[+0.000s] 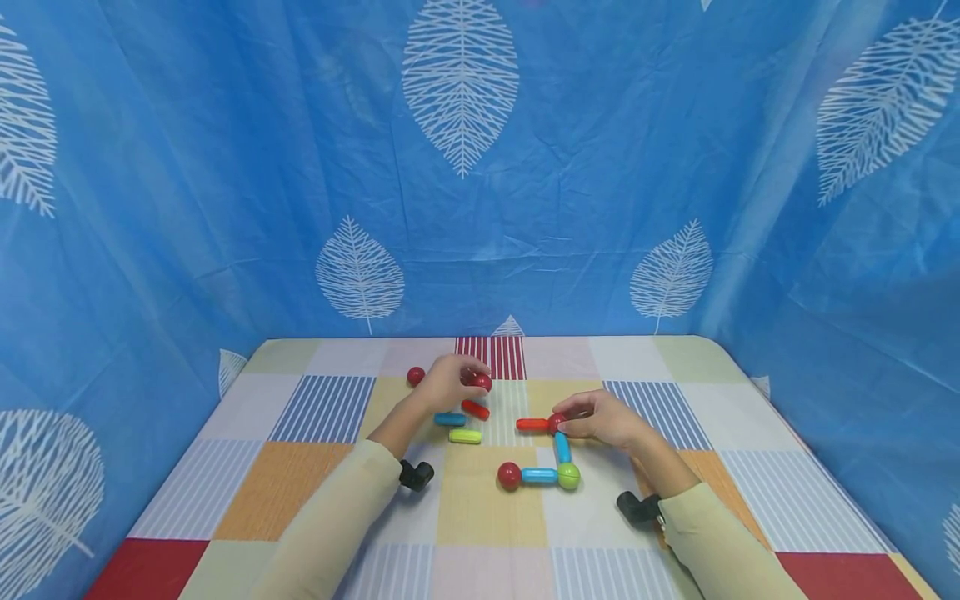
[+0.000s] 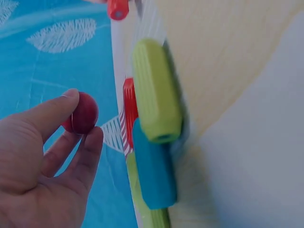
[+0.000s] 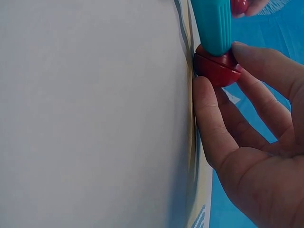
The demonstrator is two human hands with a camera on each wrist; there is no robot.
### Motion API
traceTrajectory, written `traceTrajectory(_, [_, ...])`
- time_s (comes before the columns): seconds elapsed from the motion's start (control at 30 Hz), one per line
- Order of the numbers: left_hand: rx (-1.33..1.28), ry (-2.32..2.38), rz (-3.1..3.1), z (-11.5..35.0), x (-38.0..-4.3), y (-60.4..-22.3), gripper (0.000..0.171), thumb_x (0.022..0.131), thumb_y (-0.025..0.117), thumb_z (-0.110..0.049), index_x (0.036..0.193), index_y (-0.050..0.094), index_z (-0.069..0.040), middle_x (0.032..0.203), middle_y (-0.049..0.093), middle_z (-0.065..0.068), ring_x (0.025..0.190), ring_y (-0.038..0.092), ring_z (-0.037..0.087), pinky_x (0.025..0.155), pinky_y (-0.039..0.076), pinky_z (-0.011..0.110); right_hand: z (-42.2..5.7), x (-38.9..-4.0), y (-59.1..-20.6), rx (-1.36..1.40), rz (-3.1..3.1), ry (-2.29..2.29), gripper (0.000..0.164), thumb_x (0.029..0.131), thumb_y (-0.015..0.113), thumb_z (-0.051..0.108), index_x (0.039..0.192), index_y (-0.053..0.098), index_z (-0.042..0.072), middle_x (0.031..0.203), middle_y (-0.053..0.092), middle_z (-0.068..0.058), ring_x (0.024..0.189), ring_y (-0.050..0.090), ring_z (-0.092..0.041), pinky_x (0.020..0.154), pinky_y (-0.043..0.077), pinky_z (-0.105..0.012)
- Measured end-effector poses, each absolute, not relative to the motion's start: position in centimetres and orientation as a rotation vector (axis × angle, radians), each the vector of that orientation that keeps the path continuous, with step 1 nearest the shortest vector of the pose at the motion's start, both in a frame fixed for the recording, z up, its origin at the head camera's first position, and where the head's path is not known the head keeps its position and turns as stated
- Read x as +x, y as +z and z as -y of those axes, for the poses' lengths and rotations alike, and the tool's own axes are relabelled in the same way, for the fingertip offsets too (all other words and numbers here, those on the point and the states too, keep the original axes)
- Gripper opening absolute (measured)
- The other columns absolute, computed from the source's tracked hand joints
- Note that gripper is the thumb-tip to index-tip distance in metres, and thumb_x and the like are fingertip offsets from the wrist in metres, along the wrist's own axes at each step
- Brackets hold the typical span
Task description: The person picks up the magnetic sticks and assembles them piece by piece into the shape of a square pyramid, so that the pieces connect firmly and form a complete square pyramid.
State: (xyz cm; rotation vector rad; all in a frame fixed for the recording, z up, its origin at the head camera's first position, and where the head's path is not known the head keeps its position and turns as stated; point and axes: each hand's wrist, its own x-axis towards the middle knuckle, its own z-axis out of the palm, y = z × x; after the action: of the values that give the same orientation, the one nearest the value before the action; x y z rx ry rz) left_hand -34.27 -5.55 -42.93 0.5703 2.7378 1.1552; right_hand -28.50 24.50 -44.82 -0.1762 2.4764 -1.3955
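Between thumb and fingertips, my left hand pinches a loose red ball above the back of the table. On the right, my right hand grips another red ball, a corner of a joined chain. From that corner a red rod points left and a blue rod runs toward the front. A green ball links this blue rod to a second blue rod, which ends in a red ball. The chain lies on the table.
Near my left wrist lie a loose red rod, a dark blue rod and a yellow-green rod. One more red ball sits behind them to the left. A blue leaf-print curtain surrounds the patchwork-covered table.
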Motion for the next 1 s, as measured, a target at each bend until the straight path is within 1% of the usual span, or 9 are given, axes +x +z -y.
traceTrajectory(0.13, [0.579, 1.194, -2.694, 5.4, -33.5, -43.3, 0.038, 0.088, 0.082, -0.016, 0.124, 0.072, -0.014, 0.114, 0.071, 0.003, 0.109, 0.066, 0.023, 0.090, 0.061, 0.034, -24.4, -28.5, -44.8, -0.166, -2.481, -1.396, 0.028, 0.088, 0.079, 0.012, 0.116, 0.076, 0.008, 0.116, 0.072, -0.010, 0.100, 0.062, -0.022, 0.084, 0.060, -0.032])
traceTrajectory(0.27, [0.579, 1.231, -2.654, 5.3, -32.8, -43.7, 0.033, 0.087, 0.083, -0.018, 0.119, 0.074, -0.017, 0.111, 0.072, 0.002, 0.107, 0.067, 0.021, 0.089, 0.060, 0.033, -24.4, -28.5, -44.8, -0.161, -2.476, -1.406, 0.028, 0.088, 0.079, 0.010, 0.116, 0.075, 0.007, 0.115, 0.072, -0.010, 0.099, 0.063, -0.022, 0.083, 0.060, -0.031])
traceTrajectory(0.43, [0.632, 1.273, -2.618, 4.9, -31.8, -43.9, 0.032, 0.085, 0.084, -0.017, 0.115, 0.076, -0.014, 0.108, 0.074, 0.002, 0.103, 0.068, 0.020, 0.090, 0.060, 0.034, -24.5, -28.5, -44.9, -0.166, -2.467, -1.423, 0.028, 0.088, 0.079, 0.008, 0.116, 0.075, 0.005, 0.115, 0.072, -0.010, 0.098, 0.063, -0.021, 0.083, 0.061, -0.032])
traceTrajectory(0.57, [0.649, 1.240, -2.620, 4.5, -31.2, -44.0, 0.032, 0.084, 0.086, -0.017, 0.114, 0.076, -0.013, 0.106, 0.075, 0.000, 0.099, 0.067, 0.017, 0.090, 0.059, 0.033, -24.5, -28.6, -45.0, -0.166, -2.463, -1.427, 0.028, 0.088, 0.078, 0.008, 0.116, 0.075, 0.005, 0.115, 0.072, -0.011, 0.098, 0.064, -0.021, 0.083, 0.061, -0.032])
traceTrajectory(0.7, [0.666, 1.191, -2.625, 4.0, -30.8, -44.2, 0.028, 0.082, 0.087, -0.017, 0.108, 0.076, -0.014, 0.103, 0.075, -0.001, 0.092, 0.067, 0.014, 0.087, 0.059, 0.030, -24.4, -28.6, -45.1, -0.157, -2.457, -1.426, 0.028, 0.088, 0.078, 0.008, 0.116, 0.075, 0.005, 0.115, 0.072, -0.011, 0.098, 0.065, -0.021, 0.084, 0.061, -0.031])
traceTrajectory(0.93, [0.665, 1.131, -2.658, 3.2, -30.5, -44.3, 0.022, 0.082, 0.087, -0.013, 0.101, 0.075, -0.014, 0.096, 0.074, -0.003, 0.086, 0.064, 0.010, 0.082, 0.057, 0.027, -24.4, -28.8, -45.2, -0.111, -2.452, -1.436, 0.027, 0.088, 0.079, 0.009, 0.115, 0.076, 0.009, 0.114, 0.073, -0.007, 0.100, 0.065, -0.021, 0.085, 0.061, -0.032])
traceTrajectory(1.0, [0.661, 1.121, -2.664, 3.0, -30.5, -44.4, 0.021, 0.081, 0.087, -0.012, 0.099, 0.075, -0.014, 0.094, 0.074, -0.004, 0.084, 0.064, 0.010, 0.081, 0.057, 0.027, -24.4, -28.8, -45.2, -0.115, -2.454, -1.438, 0.027, 0.088, 0.079, 0.009, 0.115, 0.076, 0.009, 0.114, 0.073, -0.007, 0.100, 0.065, -0.021, 0.085, 0.061, -0.032])
